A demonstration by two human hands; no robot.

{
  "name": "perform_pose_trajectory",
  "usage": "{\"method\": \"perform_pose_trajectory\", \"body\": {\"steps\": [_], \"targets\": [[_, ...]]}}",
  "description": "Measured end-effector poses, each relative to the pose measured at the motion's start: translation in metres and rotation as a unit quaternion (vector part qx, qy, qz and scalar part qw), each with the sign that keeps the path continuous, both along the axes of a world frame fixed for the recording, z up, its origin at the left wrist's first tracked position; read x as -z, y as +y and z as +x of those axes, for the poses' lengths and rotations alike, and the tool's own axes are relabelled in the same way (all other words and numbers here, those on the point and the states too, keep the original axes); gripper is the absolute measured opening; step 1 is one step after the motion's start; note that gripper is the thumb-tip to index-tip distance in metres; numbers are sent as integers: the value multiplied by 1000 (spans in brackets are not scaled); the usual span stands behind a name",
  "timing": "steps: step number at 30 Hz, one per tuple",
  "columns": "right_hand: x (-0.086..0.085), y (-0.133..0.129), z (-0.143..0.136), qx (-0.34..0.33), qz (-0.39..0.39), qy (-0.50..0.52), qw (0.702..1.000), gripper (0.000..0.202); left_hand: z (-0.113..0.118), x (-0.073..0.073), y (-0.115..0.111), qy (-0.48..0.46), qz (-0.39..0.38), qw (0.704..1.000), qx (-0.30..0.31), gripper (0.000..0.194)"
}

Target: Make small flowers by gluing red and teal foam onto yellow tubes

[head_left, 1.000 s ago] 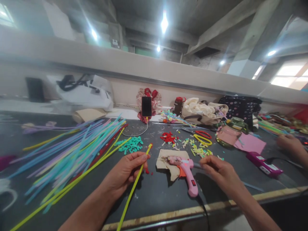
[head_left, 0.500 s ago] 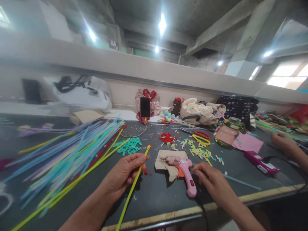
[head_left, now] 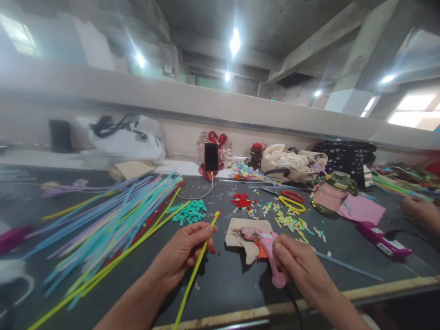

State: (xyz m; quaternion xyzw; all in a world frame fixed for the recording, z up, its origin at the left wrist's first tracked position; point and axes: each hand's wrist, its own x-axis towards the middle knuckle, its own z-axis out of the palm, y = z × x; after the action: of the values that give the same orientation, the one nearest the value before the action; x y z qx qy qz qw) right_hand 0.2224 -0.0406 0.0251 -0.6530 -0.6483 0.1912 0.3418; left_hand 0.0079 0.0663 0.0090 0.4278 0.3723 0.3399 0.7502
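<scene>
Between the thumb and fingers of my left hand (head_left: 187, 250) is a yellow pipe cleaner (head_left: 193, 278), its tip curled into a small knob with a bit of red beside it. My right hand (head_left: 295, 259) is closed round the handle of a pink glue gun (head_left: 271, 252). The gun lies with its nozzle to the left over a beige cloth (head_left: 233, 233), and a small red light shows on it. Small red pieces (head_left: 212, 250) lie just right of my left fingers.
Long pipe cleaners (head_left: 113, 220) spread across the left. Teal pieces (head_left: 190, 211), red pieces (head_left: 242, 200), scissors (head_left: 291, 201), a bottle (head_left: 330, 195) and a purple device (head_left: 383, 240) lie beyond my hands. Another person's hand (head_left: 421, 211) is at the right. A phone (head_left: 211, 157) stands behind.
My right hand has moved onto the glue gun's handle and closed round it. My left hand keeps its hold on the yellow pipe cleaner. The whole view has shifted slightly.
</scene>
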Motion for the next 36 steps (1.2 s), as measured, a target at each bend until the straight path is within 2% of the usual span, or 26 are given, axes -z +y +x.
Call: {"method": "perform_pose_trajectory", "body": {"steps": [3, 6, 8, 12, 15, 19, 25, 32, 36], "targets": [[5, 2, 7, 45, 0, -52, 998, 40, 0, 0, -1, -4, 0, 1000, -3, 20], [14, 1, 22, 73, -6, -84, 994, 24, 0, -1, -1, -10, -1, 1000, 2, 19], [19, 1, 29, 78, -29, -93, 992, 20, 0, -1, -2, -11, -3, 1000, 8, 18], [24, 8, 26, 98, -79, -175, 976, 40, 0, -3, -2, -9, 6, 1000, 8, 17], [25, 16, 18, 109, -88, -197, 970, 42, 1, -4, -2, -7, 19, 1000, 7, 16], [24, 22, 18, 127, -98, -171, 972, 37, 1, -3, -2, -5, 19, 1000, 14, 16], [20, 18, 26, 128, -84, -122, 981, 34, 0, -1, -2, -5, 18, 1000, 17, 17], [22, 19, 25, 120, -51, 35, 991, 31, 0, -2, -2, -5, 12, 1000, 19, 16], [22, 21, 23, 142, -42, 167, 975, 29, 2, -3, -4, 11, 34, 999, 17, 17]]}}
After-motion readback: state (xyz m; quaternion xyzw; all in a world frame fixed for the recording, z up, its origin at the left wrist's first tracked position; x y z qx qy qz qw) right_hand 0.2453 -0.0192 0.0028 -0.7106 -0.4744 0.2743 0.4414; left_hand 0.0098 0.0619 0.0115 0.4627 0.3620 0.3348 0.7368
